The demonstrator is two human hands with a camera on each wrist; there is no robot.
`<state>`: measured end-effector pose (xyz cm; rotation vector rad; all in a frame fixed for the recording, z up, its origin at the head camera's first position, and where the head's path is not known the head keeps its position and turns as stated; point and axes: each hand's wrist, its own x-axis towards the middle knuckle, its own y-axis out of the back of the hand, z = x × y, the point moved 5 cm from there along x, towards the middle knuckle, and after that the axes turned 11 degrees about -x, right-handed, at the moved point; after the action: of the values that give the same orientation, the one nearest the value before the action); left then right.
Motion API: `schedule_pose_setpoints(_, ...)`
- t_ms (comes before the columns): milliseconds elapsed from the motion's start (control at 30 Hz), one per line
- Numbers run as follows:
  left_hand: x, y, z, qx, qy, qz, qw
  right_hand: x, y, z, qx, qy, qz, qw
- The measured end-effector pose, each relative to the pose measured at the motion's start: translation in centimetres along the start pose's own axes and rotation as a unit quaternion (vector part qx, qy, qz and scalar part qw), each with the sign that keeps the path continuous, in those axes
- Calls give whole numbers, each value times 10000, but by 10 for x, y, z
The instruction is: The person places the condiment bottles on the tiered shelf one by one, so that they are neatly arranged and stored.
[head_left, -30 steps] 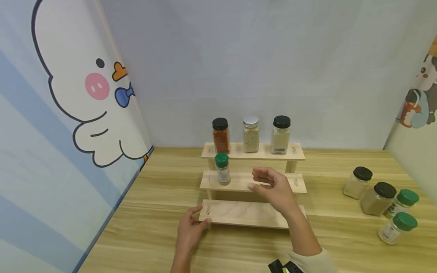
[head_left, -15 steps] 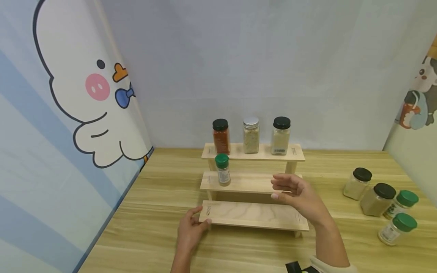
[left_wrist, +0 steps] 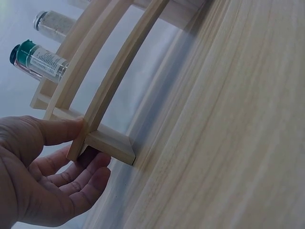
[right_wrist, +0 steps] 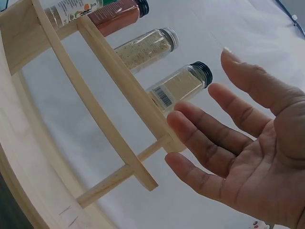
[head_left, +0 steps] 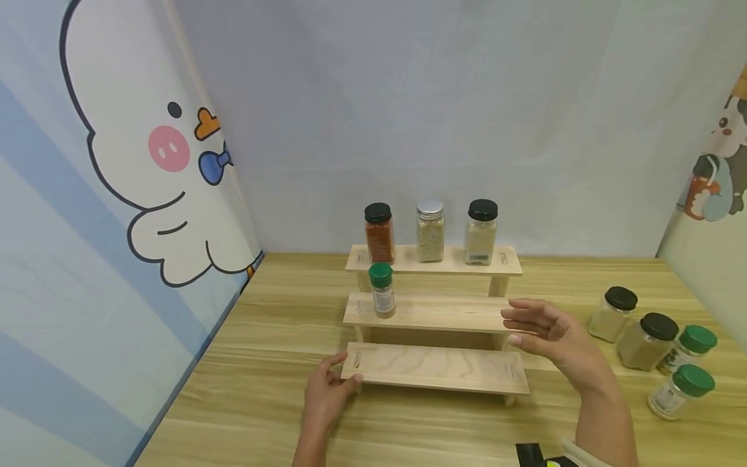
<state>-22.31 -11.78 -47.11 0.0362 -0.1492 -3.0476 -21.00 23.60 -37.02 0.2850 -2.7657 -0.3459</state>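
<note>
A three-step wooden spice rack (head_left: 438,368) stands on the table. My left hand (head_left: 328,397) grips the left end of its lowest board, thumb on the front edge and fingers curled around the end, as the left wrist view shows. To the right of the middle step my right hand (head_left: 560,340) hovers with nothing in it, its fingers (right_wrist: 200,138) loosely extended. On the top step are a red spice jar (head_left: 379,240), a silver-lidded jar (head_left: 430,239) and a black-lidded pale jar (head_left: 481,239). A green-capped shaker (head_left: 383,295) stands at the left of the middle step.
On the table at the right are two black-lidded jars, a paler one (head_left: 607,321) and a browner one (head_left: 639,347), plus a green-capped shaker (head_left: 677,360) behind and another green-lidded shaker (head_left: 668,399) nearer. A pale curtain (head_left: 443,117) hangs behind the rack.
My right hand has moved rightward from over the middle step to beyond the rack's right end, staying unfilled. My left hand keeps its hold, and the jars stay in place.
</note>
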Motion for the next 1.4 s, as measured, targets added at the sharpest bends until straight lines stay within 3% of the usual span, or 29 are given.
schedule_pose_setpoints(167, -1, 0, 1, -1, 16, -12, 10000, -7, 12, 4, 66, 121, 19, 9999)
schedule_pose_setpoints(500, -2, 0, 2, -49, -12, -24, 10000, -25, 35, 11, -210, -70, 123, 9997)
schedule_pose_setpoints(767, -3, 0, 2, -63, -23, 16, 10000, -46, 58, 18, -1032, -487, 358, 9928)
schedule_pose_setpoints(1000, -3, 1, 2, -39, 10, 38, 10000, -68, 80, 22, -1975, -642, 691, 9758)
schedule_pose_setpoints(1300, -5, -1, 2, -216, 55, 6, 9998, -92, 106, 29, -1683, -690, 1558, 9709)
schedule_pose_setpoints(1400, -4, -1, 1, -303, 57, 6, 9995, -97, 113, 30, -1207, -531, 2060, 9696)
